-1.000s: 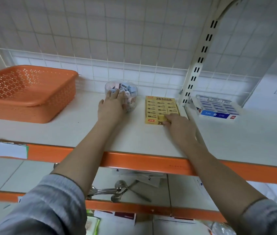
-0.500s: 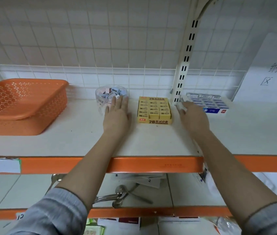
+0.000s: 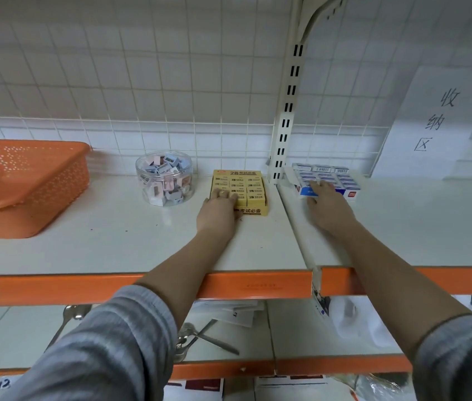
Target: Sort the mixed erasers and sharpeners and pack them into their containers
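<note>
the left hand (image 3: 218,213) is resting flat, fingers straight, on the yellow eraser box (image 3: 239,189), probably squaring it up on the shelf (image 3: 113,241). the right hand (image 3: 326,208) is lying open-fingered on the blue eraser box (image 3: 326,180) farther right, while the sharpener jar (image 3: 165,178) is standing just left.

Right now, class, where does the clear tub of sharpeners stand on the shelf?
In the head view, the clear tub stands left of centre at the shelf's back, between the orange basket and the yellow eraser box.

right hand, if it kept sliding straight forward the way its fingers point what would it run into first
The right hand already has its fingers on the front of the blue and white eraser box, so it would push that box first. Behind the box the wire grid back panel looks next, though depth is unclear.
</note>
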`<state>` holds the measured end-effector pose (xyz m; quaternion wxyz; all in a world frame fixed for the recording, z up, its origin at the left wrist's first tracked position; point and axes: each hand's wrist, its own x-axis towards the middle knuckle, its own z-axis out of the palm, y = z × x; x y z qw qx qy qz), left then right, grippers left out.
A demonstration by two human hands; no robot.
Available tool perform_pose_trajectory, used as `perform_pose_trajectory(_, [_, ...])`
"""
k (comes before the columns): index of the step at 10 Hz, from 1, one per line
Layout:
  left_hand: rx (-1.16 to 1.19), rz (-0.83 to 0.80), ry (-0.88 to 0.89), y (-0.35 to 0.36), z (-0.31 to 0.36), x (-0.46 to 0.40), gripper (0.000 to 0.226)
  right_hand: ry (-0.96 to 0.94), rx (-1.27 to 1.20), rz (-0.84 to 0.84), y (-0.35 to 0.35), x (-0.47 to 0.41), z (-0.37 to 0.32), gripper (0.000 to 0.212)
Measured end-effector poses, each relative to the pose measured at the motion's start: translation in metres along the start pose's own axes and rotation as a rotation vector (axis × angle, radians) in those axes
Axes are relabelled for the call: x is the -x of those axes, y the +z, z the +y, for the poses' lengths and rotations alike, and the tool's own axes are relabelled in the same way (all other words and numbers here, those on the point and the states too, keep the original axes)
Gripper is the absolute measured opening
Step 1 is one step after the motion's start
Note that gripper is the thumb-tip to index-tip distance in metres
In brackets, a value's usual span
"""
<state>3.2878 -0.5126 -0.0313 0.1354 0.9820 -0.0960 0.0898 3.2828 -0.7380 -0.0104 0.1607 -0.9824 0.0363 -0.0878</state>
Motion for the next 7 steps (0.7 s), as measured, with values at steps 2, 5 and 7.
perform_pose_trajectory(2, [0.030,-0.064,-0.046,0.001,0.004,-0.010,0.042,-0.009,-0.005,-0.025,-0.003,0.001,-0.001,0.052])
perform_pose_trajectory(5, [0.142,-0.074,-0.043,-0.005,-0.004,0.012,0.048,-0.001,-0.129,-0.045,-0.010,0.027,-0.024,0.059])
perform_pose_trajectory(7, [0.286,0.000,-0.029,-0.019,-0.035,0.044,0.043,0.075,-0.317,0.046,-0.008,0.065,-0.061,0.054])
